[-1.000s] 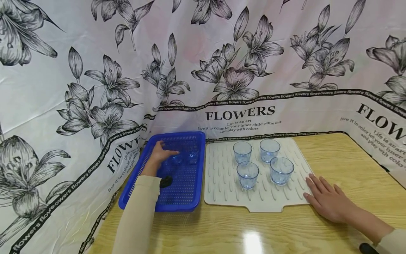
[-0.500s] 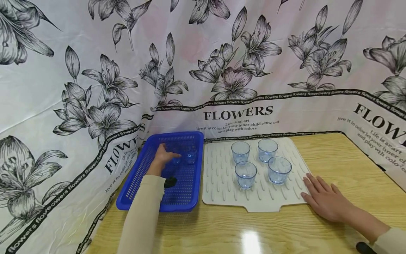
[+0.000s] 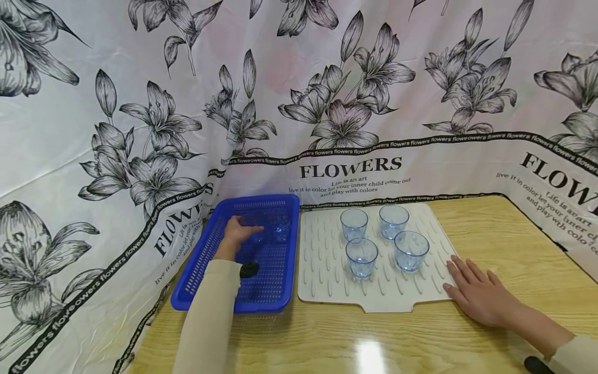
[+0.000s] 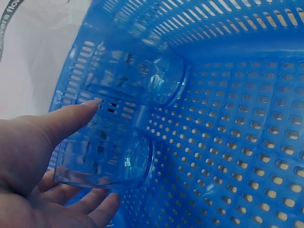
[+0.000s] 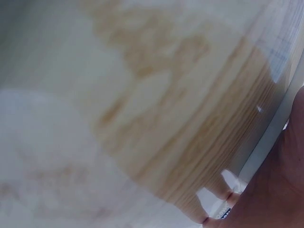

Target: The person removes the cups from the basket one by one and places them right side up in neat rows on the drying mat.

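Note:
My left hand (image 3: 236, 232) is inside the blue plastic basket (image 3: 261, 304). Its thumb and fingers are around a clear drinking glass (image 4: 104, 166), thumb on one side and fingertips on the other. A second glass (image 4: 164, 78) lies right beside it, against the perforated wall. Flat on the table, my right hand (image 3: 486, 296) has its fingertips at the right edge of the white draining mat (image 3: 322, 275). Several bluish glasses stand upright on that mat, among them a front one (image 3: 362, 259) and a right one (image 3: 411, 252). The right wrist view shows mostly blurred, reflective wood grain.
The mat stands right next to the basket on a wooden table (image 3: 504, 228). A white curtain (image 3: 261, 176) with printed flowers closes off the back and the left side. Wood surface runs along the front and right of the mat.
My left hand has shifted slightly within the basket around the glass. The head view has turned a little. My right hand and the glasses on the mat have stayed in place.

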The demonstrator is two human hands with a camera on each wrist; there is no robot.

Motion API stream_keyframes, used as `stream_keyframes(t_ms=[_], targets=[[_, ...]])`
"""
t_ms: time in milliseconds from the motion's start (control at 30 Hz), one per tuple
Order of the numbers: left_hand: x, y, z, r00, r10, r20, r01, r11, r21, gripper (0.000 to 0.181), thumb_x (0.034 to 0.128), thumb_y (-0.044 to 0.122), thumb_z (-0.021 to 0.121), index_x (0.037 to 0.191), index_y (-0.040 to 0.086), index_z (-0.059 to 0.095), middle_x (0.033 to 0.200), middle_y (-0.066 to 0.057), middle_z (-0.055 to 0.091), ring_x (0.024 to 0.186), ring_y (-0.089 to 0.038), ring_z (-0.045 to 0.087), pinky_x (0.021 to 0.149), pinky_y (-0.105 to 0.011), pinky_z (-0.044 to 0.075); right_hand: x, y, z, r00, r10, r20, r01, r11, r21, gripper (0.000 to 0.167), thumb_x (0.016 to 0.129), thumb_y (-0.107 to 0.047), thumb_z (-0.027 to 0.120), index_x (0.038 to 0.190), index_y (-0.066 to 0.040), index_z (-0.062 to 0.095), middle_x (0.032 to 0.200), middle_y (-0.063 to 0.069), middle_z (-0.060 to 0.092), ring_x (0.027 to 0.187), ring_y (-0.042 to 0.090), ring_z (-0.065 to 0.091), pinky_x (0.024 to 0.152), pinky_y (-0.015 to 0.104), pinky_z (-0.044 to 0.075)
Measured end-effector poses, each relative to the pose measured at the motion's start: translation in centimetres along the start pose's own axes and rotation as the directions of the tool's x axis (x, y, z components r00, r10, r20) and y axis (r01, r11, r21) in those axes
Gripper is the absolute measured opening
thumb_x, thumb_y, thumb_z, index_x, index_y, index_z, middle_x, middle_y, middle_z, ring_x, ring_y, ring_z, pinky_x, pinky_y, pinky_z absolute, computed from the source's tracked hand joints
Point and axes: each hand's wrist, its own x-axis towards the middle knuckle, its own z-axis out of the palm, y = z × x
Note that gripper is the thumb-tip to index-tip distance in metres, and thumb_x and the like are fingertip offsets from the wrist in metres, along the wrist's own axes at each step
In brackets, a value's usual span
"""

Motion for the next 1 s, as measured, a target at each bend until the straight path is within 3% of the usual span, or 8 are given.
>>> stream_keyframes(t_ms=[400, 1000], targets=[[-0.8, 0.4, -1.7, 1.0, 0.01, -0.021, -0.011, 0.998, -0.065, 0.09, 0.0911, 0.023, 0.079, 0.157, -0.004, 0.024, 0.156, -0.027, 0.037, 0.142, -0.045, 0.038, 0.116, -0.057, 0.036, 0.0, 0.0, 0.0, 1.0, -0.007, 0.001, 0.007, 1.0, 0.005, 0.07, 0.111, -0.042, 0.039, 0.154, 0.012, 0.03, 0.161, 0.033, 0.023, 0.145, 0.059, 0.019, 0.105, 0.081, 0.015], [-2.6, 1.5, -2.6, 0.996, 0.084, 0.005, -0.083, 0.991, -0.103, 0.09, 0.0916, 0.027, 0.078, 0.157, -0.003, 0.026, 0.155, -0.026, 0.038, 0.143, -0.043, 0.038, 0.117, -0.056, 0.035, 0.1, 0.1, 0.1, 1.0, -0.006, -0.002, 0.006, 1.0, 0.012, 0.07, 0.111, -0.043, 0.039, 0.154, 0.011, 0.03, 0.161, 0.033, 0.022, 0.145, 0.06, 0.019, 0.105, 0.081, 0.015]])
